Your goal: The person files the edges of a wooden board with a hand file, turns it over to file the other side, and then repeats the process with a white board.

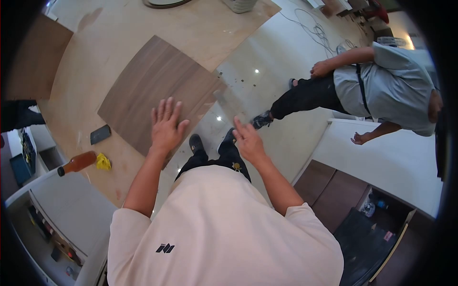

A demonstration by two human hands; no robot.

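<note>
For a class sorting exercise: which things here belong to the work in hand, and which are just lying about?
In hand: left hand, right hand, dark wood-grain sheet, plywood board under it.
Lying about: black phone, amber bottle, yellow cloth, cables on the floor.

Dark walnut-grain veneer sheet; pale plywood board; amber bottle; yellow rag.

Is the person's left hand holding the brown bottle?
No, the left hand is spread open over the dark wood panel, while the brown bottle lies apart.
</note>
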